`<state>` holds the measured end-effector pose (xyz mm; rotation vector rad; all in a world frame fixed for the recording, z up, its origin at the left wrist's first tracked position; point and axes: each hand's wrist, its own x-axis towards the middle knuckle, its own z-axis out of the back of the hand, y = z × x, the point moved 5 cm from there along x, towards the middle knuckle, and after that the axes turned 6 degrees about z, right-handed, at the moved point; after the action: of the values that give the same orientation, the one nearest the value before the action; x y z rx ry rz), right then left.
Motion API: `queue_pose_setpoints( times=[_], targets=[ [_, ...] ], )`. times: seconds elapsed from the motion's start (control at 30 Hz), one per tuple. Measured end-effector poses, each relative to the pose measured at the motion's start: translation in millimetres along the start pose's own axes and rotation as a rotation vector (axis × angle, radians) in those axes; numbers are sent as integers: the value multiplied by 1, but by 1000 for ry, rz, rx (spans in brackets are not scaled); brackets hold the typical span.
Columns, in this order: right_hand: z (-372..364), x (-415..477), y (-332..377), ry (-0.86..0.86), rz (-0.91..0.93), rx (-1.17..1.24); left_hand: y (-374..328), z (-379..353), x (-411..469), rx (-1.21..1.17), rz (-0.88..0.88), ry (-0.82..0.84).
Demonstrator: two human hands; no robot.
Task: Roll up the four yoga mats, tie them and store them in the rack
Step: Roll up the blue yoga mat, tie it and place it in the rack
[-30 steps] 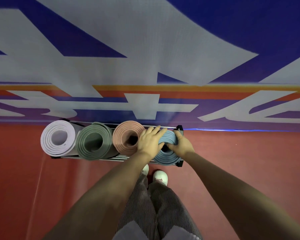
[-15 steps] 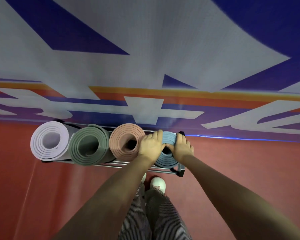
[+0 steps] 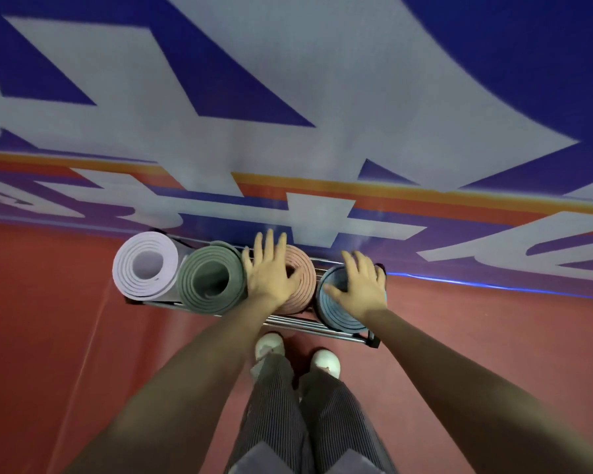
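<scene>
Several rolled mats stand on end side by side in a low black metal rack [image 3: 322, 328] against the wall. From the left they are a lilac mat [image 3: 144, 266], a grey-green mat [image 3: 209, 280], a pink mat [image 3: 302, 282] and a blue mat [image 3: 336, 314]. My left hand [image 3: 271, 271] lies flat with straight, spread fingers on top of the pink mat. My right hand [image 3: 362, 287] lies flat on top of the blue mat, covering most of its end. No ties are visible from above.
A wall banner [image 3: 288, 114] with large white and blue shapes and an orange stripe rises right behind the rack. Red floor [image 3: 48, 336] spreads on both sides. My two white shoes [image 3: 326, 360] stand just in front of the rack.
Both hands let go of the blue mat and opened. The left hand shifted left onto the pink mat, the right one spread flat over the blue mat. The view swung to the left.
</scene>
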<state>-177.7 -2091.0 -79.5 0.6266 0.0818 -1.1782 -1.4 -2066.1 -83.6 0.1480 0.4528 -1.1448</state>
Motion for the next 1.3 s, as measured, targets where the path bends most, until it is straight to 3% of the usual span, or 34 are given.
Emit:
queue_pose_setpoints(
  times=[0.1, 0.2, 0.33, 0.47, 0.53, 0.6, 0.67, 0.7, 0.8, 0.9, 1.1, 1.3],
  targets=[
    [-17, 15, 35, 243, 118, -143, 28, -7, 13, 2, 32, 261],
    [-42, 19, 54, 338, 139, -207, 36, -12, 14, -7, -31, 278],
    [-64, 0, 51, 320, 132, -259, 47, -27, 10, -34, -126, 321],
    [-59, 6, 57, 389, 57, -351, 48, -23, 13, -193, -179, 388],
    [-50, 20, 70, 412, 15, -338, 52, -7, 15, -324, -199, 316],
    [-40, 33, 91, 346, 44, -236, 73, 14, 15, -429, -179, 60],
    [-39, 43, 118, 301, 123, -143, 111, 32, 8, -405, -15, -199],
    [-44, 47, 132, 326, 158, -145, 131, 37, 3, -348, 104, -236],
    [-70, 55, 166, 406, 200, -212, 173, 25, -5, -192, 324, 35],
    [-86, 57, 176, 331, 217, -199, 184, 8, -1, -114, 247, 204],
    [-94, 56, 174, 280, 110, -162, 180, 1, 30, -124, 295, 84],
    [-95, 70, 172, 430, 6, -110, 178, 0, 37, -130, 267, 68]
  ],
)
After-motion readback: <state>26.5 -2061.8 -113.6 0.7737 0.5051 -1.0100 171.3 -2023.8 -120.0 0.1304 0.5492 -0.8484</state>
